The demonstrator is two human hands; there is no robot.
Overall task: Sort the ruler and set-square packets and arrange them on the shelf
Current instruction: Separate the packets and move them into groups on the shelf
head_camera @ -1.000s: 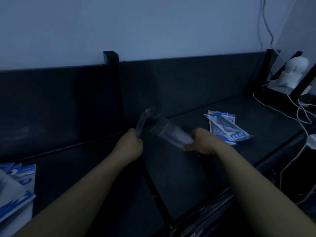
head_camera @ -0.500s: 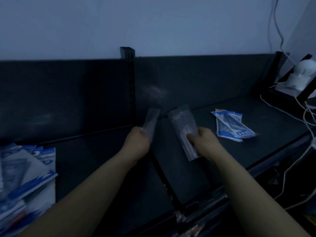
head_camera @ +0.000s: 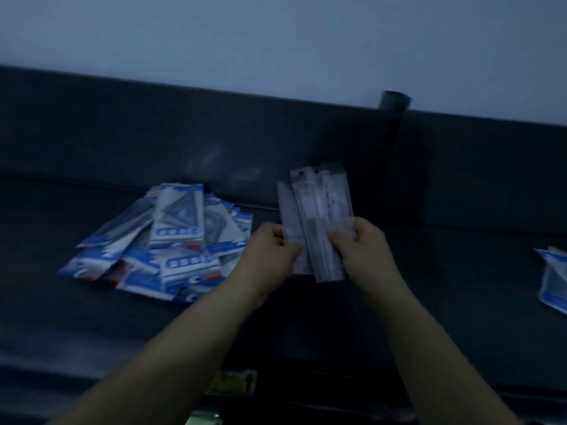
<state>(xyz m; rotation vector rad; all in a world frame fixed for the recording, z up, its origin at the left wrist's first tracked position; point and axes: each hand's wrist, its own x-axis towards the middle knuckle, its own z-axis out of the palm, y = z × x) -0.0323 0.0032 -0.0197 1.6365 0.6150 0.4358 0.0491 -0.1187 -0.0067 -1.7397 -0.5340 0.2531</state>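
Head view. My left hand [head_camera: 273, 250] and right hand [head_camera: 365, 250] together grip a fan of clear ruler packets [head_camera: 319, 210], held upright above the dark shelf [head_camera: 460, 286]. My left fingers pinch the fan's lower left edge, and my right fingers curl round its lower right. A loose pile of blue-and-white set-square packets [head_camera: 171, 240] lies on the shelf at nine o'clock from my hands. A smaller stack [head_camera: 555, 277] lies at three o'clock, and the shelf's post [head_camera: 394, 101] stands at one o'clock.

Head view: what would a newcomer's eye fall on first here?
First, the fan of clear packets in the centre, gripped upright by the left hand and right hand. Next, the loose pile of blue packets lying on the dark shelf to their left.
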